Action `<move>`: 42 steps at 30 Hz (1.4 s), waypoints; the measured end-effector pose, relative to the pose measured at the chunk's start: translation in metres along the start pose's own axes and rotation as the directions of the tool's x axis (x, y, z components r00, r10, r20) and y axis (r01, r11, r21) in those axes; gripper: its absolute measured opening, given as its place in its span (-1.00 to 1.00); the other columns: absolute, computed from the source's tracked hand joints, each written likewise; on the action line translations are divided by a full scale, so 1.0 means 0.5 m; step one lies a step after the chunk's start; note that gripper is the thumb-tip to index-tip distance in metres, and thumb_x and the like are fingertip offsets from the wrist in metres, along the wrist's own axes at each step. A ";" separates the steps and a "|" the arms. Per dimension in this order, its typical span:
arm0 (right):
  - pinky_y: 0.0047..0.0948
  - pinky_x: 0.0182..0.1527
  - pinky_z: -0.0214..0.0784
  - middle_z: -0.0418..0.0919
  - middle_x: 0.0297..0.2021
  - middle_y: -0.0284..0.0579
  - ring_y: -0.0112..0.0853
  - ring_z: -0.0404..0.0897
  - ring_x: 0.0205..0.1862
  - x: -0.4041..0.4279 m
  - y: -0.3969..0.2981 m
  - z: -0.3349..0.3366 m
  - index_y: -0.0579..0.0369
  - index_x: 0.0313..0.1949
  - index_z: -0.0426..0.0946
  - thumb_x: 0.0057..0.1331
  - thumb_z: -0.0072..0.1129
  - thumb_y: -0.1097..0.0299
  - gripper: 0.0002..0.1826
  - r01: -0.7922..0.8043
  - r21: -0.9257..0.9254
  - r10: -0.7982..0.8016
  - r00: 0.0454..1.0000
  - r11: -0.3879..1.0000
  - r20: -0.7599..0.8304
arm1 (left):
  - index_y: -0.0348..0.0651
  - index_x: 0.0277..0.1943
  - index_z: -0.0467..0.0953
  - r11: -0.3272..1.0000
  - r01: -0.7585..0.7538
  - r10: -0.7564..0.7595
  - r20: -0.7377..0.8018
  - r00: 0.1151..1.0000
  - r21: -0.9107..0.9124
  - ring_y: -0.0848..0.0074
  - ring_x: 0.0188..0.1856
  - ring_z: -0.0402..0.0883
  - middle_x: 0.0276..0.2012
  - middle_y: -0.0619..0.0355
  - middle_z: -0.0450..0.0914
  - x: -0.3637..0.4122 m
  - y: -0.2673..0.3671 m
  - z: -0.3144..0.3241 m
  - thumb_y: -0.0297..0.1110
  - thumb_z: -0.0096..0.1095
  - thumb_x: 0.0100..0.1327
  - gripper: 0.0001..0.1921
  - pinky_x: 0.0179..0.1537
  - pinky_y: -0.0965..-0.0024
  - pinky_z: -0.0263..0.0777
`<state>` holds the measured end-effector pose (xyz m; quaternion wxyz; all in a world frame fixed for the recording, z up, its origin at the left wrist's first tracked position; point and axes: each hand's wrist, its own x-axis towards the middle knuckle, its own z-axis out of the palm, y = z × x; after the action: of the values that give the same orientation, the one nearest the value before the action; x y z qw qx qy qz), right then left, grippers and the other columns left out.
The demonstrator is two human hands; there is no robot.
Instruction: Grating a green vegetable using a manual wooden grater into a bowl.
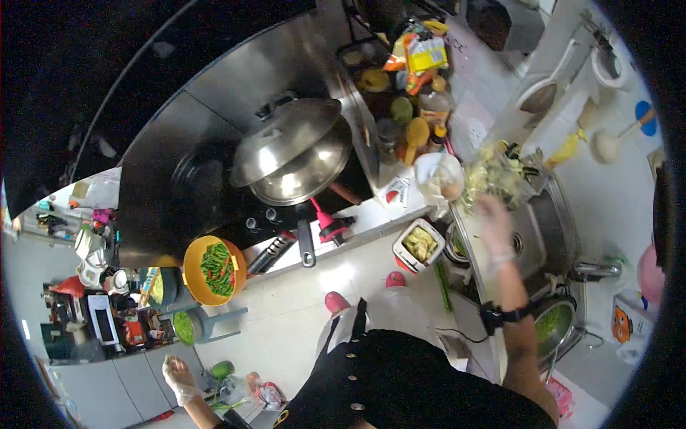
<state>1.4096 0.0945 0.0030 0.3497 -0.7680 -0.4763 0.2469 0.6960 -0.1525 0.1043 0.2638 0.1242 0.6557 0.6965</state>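
Note:
My right hand [494, 225], in a clear plastic glove and blurred, is over the near side of the steel sink [528, 228]. Just beyond its fingers is a clear plastic bag [498, 171] with pale vegetable pieces; I cannot tell whether they touch. A white bin [419, 245] with pale green scraps stands on the floor to the left of this hand. Low at the left, my left hand [179, 378], also gloved, hangs away from the counters with its fingers partly curled. Nothing shows in it, though the palm side is hidden.
A domed lid [289, 142] covers a wok on the black stove. An orange basin [193, 271] holds green beans and red pieces. Seasoning bottles [434, 104] crowd the back corner. Beside the faucet [597, 269] a steel bowl [568, 316] contains chopped greens. A green vegetable [222, 369] lies on the floor.

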 end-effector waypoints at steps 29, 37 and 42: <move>-0.39 -0.21 0.45 0.49 -0.17 -0.01 -0.27 0.52 -0.16 -0.453 0.022 0.218 0.25 -0.02 0.29 0.32 -0.11 0.33 -0.69 -0.796 0.187 -0.048 0.196 0.575 0.979 | -0.23 -0.18 0.37 0.939 0.286 -0.335 -0.311 0.890 -0.193 0.48 -0.45 0.49 -0.34 0.11 0.48 -0.092 -0.201 -0.217 -0.36 0.18 0.12 -0.76 -0.49 0.52 0.39; -0.46 0.01 0.34 0.39 -0.05 0.02 -0.27 0.46 -0.04 -0.723 -0.301 0.584 0.26 0.07 0.20 0.32 -0.13 0.24 -0.58 -0.876 -0.153 -0.105 -0.224 0.458 0.969 | -0.19 -0.20 0.36 0.955 0.247 -0.294 -0.415 0.861 -0.164 0.57 -0.45 0.44 -0.35 0.16 0.48 -0.054 -0.163 -0.526 -0.33 0.15 0.18 -0.80 -0.41 0.58 0.35; -0.51 0.02 0.32 0.42 -0.07 -0.03 -0.35 0.45 -0.04 -0.881 -0.540 0.774 0.21 0.06 0.23 0.33 -0.15 0.25 -0.62 -0.715 0.130 -0.442 -0.268 0.687 0.856 | -0.08 -0.24 0.43 0.951 0.160 -0.251 -0.360 0.899 -0.264 0.58 -0.39 0.45 -0.36 0.25 0.50 -0.037 -0.157 -0.672 -0.30 0.14 0.19 -0.88 -0.31 0.51 0.37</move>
<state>0.7961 -0.1057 -0.0131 0.0428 -0.1133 -0.3015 0.9458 0.5530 -0.4469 -0.0062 0.2133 -0.1178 0.6201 0.7458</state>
